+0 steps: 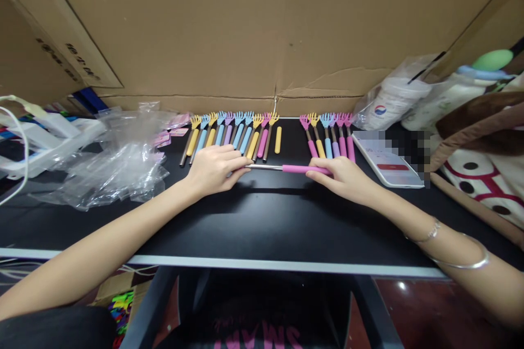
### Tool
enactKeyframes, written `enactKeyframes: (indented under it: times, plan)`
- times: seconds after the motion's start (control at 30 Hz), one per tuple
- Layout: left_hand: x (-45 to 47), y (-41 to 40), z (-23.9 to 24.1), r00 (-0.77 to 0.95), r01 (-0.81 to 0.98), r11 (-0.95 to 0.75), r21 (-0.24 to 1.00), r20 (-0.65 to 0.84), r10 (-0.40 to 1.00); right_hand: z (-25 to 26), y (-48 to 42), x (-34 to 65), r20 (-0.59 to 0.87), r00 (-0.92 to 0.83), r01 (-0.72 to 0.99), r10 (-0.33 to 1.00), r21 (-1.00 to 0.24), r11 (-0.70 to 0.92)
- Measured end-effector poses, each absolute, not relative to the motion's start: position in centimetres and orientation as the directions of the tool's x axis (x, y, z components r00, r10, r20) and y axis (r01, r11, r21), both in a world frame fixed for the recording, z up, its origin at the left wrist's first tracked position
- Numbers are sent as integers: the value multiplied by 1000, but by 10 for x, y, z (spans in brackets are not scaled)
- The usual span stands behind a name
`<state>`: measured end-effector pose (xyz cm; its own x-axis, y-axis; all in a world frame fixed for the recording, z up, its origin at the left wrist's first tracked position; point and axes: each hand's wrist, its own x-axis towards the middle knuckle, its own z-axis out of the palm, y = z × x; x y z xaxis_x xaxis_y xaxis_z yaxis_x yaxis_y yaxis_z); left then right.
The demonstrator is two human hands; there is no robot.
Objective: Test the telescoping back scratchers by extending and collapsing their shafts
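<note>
A back scratcher with a pink handle (298,169) and a metal rod lies crosswise above the black table (254,223), held at both ends. My left hand (215,169) is closed around the claw end, which its fingers hide. My right hand (341,177) pinches the pink grip. Behind my left hand lies a row of several scratchers (229,133) with yellow, blue, purple and pink grips. A smaller row (329,133) lies behind my right hand.
Crumpled clear plastic bags (123,161) pile at the left, with pink cards (172,128) beside them. A phone (387,161) rests right of the small row. Bagged cups (393,98) and a plush item (483,158) crowd the right. Cardboard (262,27) walls the back.
</note>
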<state>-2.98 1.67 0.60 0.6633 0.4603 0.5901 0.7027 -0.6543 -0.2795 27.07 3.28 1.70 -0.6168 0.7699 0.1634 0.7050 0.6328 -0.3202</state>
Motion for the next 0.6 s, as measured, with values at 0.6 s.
enactKeyframes:
  times: [0.6]
  plan:
    - [-25, 17, 7, 592, 753, -644, -136, 569, 571, 25, 31, 272, 303, -615, 706, 728, -200, 679]
